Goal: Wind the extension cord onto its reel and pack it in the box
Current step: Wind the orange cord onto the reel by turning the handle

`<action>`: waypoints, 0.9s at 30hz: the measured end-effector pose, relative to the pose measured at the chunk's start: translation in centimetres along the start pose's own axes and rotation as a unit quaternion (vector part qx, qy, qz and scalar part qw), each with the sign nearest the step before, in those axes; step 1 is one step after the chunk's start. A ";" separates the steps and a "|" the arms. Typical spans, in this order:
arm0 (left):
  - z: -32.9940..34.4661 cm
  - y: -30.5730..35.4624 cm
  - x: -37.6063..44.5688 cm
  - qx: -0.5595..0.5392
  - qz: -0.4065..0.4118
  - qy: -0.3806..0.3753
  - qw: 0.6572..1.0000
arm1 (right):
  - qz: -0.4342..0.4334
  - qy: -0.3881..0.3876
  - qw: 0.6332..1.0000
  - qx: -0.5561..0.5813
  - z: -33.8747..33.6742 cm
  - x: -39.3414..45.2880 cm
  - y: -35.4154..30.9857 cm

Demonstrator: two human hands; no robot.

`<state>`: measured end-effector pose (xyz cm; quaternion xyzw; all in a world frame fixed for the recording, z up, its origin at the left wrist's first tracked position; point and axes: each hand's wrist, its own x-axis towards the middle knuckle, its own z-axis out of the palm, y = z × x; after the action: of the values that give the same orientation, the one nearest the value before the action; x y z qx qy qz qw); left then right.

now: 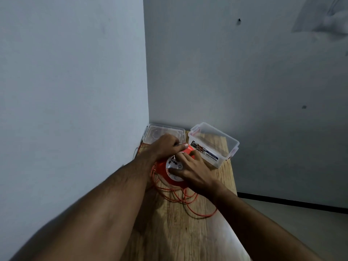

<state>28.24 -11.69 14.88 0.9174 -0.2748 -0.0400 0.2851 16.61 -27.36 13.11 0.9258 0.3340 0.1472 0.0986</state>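
Left fingers (177,146) clenched on reel (162,167) rim | right fingers (180,172) gripping its face, label half-hidden | cord (188,200) loose

A wooden table (188,232) sits in a corner of grey walls (75,72), with perhaps a nail (239,20).

Narrow wooden table (177,232), light grain, sits in a wall corner w/ its left edge against the wall. On it: clear plastic box (216,146), open, printed label on the near side, at the far right; clear lid (163,133) flat beside it in the far left corner; orange reel (169,172) w/ white face near the middle, just in front of both. Loose loops of orange cord (188,202) lie on the wood around & in front of the reel, some trailing off the left edge.
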 end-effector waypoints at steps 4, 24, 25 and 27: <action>0.1 -0.1 -0.1 0.002 0.002 0.012 1.000 | 0.030 0.037 0.998 0.035 0.4 0.4 -0.1; 0.2 0.6 -0.6 0.026 0.011 0.040 0.999 | 0.660 0.173 0.380 0.625 0.9 4.5 -5.1; 0.3 0.6 -0.6 0.022 0.007 0.035 0.999 | 0.669 0.177 0.298 0.657 0.5 4.8 -4.9; 0.2 0.6 -0.6 0.019 0.006 0.033 0.999 | 0.663 0.189 0.198 0.697 0.1 4.9 -4.6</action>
<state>27.38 -11.85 14.96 0.9218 -0.2717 -0.0021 0.2765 17.56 -20.74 12.77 0.4454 -0.4260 0.0369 -0.7866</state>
